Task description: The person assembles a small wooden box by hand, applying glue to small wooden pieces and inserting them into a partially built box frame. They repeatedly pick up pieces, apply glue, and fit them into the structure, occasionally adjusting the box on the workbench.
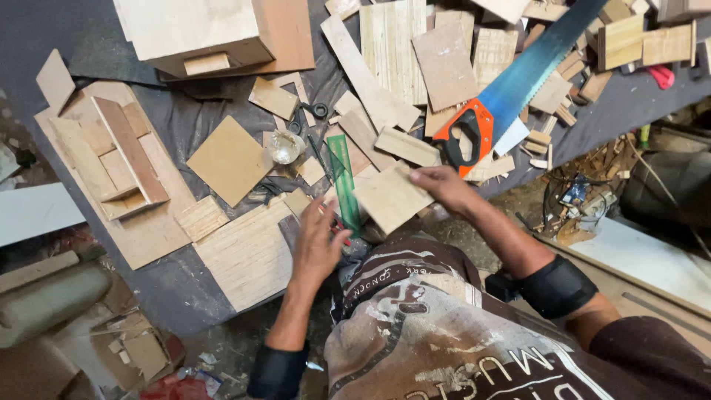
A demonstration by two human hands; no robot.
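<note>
Meanwhile right hand [444, 189] fingers pinch a plywood square [391, 198] (tilted), left hand [320, 241] fingers spread flat.

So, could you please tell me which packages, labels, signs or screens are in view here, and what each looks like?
No packages, signs or screens show.
Saw blade: upper right on the wood scraps, blue with an orange-black handle; any label too small to tell.
Shirt: bottom centre, brown with white lettering.

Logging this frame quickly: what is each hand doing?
Left hand: open, fingers on the green ruler.
Right hand: closed on a small plywood piece.
</note>
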